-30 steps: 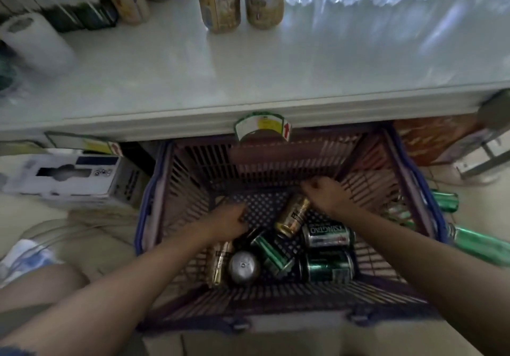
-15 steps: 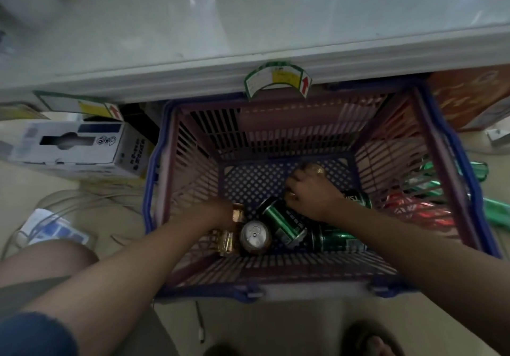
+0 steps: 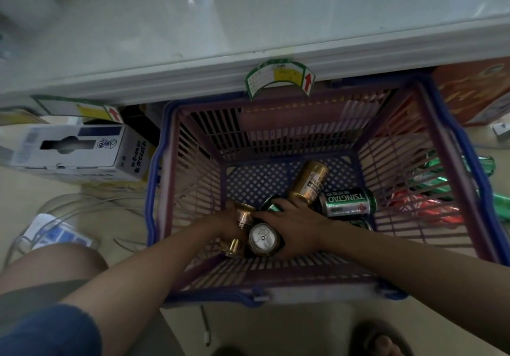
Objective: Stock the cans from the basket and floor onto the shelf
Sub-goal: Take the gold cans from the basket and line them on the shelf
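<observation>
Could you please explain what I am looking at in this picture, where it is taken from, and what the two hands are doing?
There is no machine here: a person wears a wide-angle camera on the head, so it looks down along their own arms. Both bare hands reach into a plastic basket standing on the floor below a white shelf. The left hand grips a gold can. The right hand curls around an upright can whose silver top faces the camera. Loose in the basket lie another gold can and a green Tsingtao can. More green cans lie on the floor to the right, and a white carton sits to the left.
</observation>
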